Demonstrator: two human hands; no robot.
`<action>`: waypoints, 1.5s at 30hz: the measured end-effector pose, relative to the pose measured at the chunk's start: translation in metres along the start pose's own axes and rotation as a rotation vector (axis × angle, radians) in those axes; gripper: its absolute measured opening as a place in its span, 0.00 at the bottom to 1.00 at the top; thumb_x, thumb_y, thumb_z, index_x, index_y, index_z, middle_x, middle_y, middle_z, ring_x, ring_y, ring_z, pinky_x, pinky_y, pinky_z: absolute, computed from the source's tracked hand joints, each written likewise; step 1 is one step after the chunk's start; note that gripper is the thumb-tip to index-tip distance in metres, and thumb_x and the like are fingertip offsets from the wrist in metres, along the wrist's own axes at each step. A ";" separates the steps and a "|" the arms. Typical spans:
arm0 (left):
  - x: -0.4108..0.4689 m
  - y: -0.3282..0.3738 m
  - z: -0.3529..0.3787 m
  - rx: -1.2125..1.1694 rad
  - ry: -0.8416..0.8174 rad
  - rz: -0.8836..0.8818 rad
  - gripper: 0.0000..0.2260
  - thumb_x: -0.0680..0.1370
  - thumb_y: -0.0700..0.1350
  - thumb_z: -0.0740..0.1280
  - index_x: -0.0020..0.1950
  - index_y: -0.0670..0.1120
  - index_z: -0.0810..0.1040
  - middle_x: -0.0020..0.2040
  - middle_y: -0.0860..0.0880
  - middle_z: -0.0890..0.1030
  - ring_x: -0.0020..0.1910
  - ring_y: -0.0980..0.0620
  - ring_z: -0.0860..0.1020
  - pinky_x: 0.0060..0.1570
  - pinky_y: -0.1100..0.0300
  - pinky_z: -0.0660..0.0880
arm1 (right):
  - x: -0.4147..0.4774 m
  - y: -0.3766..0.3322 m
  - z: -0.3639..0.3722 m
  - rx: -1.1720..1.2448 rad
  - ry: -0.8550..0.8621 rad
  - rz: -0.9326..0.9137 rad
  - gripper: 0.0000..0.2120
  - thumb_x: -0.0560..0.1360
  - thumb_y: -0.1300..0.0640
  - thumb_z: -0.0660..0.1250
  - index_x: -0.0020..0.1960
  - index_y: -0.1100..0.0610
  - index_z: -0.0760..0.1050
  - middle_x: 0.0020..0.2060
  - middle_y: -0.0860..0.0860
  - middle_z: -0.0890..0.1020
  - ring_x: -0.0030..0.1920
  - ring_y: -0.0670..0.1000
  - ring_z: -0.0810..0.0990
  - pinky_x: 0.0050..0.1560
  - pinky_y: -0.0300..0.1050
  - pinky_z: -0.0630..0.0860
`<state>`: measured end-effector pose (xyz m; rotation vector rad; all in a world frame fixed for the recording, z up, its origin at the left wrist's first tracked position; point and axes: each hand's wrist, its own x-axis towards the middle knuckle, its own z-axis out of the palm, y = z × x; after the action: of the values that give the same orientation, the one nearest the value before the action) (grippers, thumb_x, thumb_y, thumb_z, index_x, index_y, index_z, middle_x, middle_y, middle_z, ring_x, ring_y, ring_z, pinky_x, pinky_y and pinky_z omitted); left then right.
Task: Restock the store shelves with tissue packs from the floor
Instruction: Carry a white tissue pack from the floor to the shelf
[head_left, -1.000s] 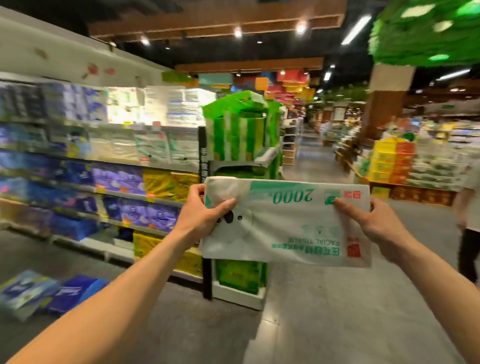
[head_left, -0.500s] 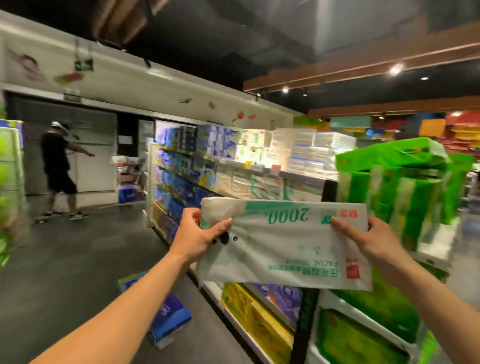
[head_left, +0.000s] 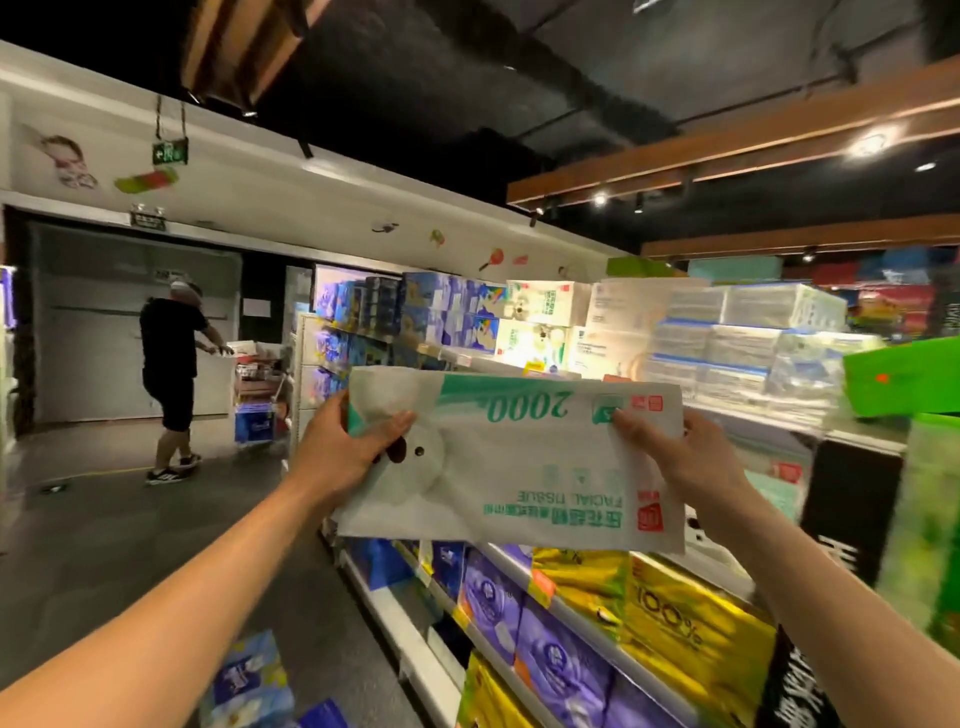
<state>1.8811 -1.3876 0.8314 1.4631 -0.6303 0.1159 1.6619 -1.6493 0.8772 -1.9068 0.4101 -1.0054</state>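
Observation:
I hold a white and green tissue pack (head_left: 519, 467) upside down at chest height in front of the shelves (head_left: 587, 623). My left hand (head_left: 348, 447) grips its left end, thumb on the front. At the pack's right end my right hand (head_left: 685, 457) grips the upper corner. More packs of the same white and green kind (head_left: 540, 304) stand on the top shelf behind it. Blue tissue packs (head_left: 249, 680) lie on the floor at the lower left.
The shelves run from centre to lower right with purple (head_left: 545, 654) and yellow packs (head_left: 675, 639). A green display (head_left: 904, 374) stands at the right. A person in black (head_left: 169, 374) pushes a loaded cart (head_left: 257, 384) at the far left. Grey floor lies to the left.
My view has swung left and closer to the shelves. The pack stays held in both hands, now higher against the top shelf. The person in black has walked to the cart.

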 end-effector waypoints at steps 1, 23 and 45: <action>0.023 -0.007 0.007 -0.004 -0.004 0.010 0.28 0.66 0.61 0.79 0.61 0.56 0.74 0.52 0.52 0.83 0.49 0.51 0.84 0.43 0.55 0.82 | 0.023 0.006 0.010 -0.004 0.005 0.000 0.13 0.74 0.46 0.74 0.54 0.53 0.81 0.43 0.50 0.88 0.38 0.51 0.88 0.37 0.52 0.83; 0.561 -0.187 0.166 -0.074 -0.127 0.221 0.25 0.72 0.58 0.75 0.61 0.46 0.75 0.48 0.49 0.82 0.43 0.53 0.81 0.39 0.57 0.77 | 0.516 0.134 0.171 -0.063 0.215 -0.090 0.16 0.75 0.45 0.74 0.55 0.54 0.76 0.46 0.47 0.82 0.44 0.48 0.81 0.38 0.46 0.79; 0.949 -0.358 0.361 -0.023 -0.329 0.337 0.25 0.70 0.71 0.69 0.49 0.50 0.79 0.41 0.50 0.82 0.35 0.57 0.79 0.42 0.56 0.75 | 0.827 0.276 0.238 -0.397 0.288 0.188 0.20 0.66 0.41 0.80 0.51 0.52 0.84 0.45 0.49 0.88 0.47 0.56 0.86 0.45 0.56 0.84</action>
<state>2.7142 -2.0594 0.9451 1.3540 -1.1416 0.1303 2.3861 -2.1802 0.9809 -2.0222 1.0007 -1.1368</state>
